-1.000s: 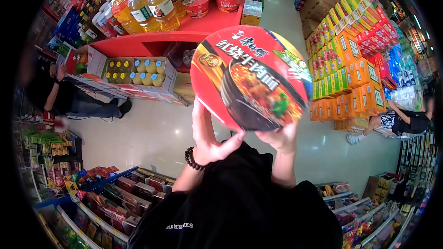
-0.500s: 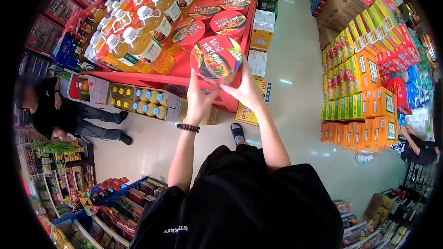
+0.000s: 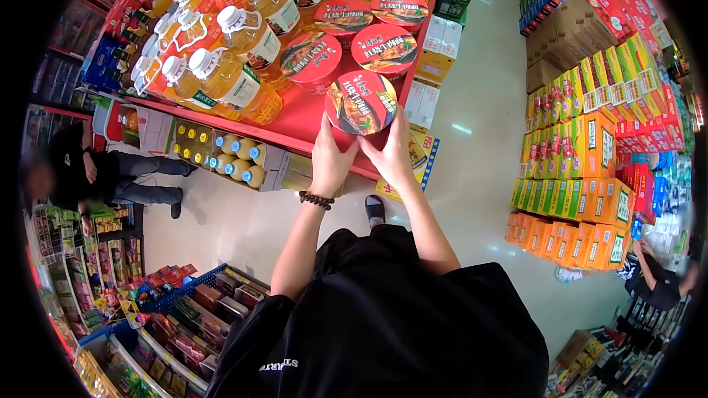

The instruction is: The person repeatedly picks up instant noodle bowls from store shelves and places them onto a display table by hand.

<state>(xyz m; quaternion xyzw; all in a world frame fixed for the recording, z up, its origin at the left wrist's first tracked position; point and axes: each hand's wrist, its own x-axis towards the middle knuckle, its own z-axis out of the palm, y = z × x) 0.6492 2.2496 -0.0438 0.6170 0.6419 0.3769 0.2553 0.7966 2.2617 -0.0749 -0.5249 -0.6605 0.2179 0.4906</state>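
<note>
Between my two hands is a red instant noodle cup [image 3: 361,102] with a printed lid. My left hand [image 3: 332,153] grips its left side, and my right hand [image 3: 391,149] wraps its right side. The cup is at the front corner of a red display table [image 3: 295,133]; whether its base touches the surface is hidden. Just beyond it stand several matching noodle cups, among them a near-left cup [image 3: 311,59] and a near-right cup [image 3: 384,48]. A dark bead bracelet [image 3: 316,200] circles my left wrist.
Large oil bottles [image 3: 234,85] crowd the table's left and back. Open cartons of bottles [image 3: 237,161] sit on the floor below. Stacked orange boxes [image 3: 582,243] stand to the right. One person [image 3: 110,169] stands at left, another [image 3: 664,280] at far right. Snack shelves [image 3: 177,339] lie behind me.
Both hands have carried the noodle cup forward, down and closer to the other cups on the table. My view has shifted slightly. The person at left has shifted position.
</note>
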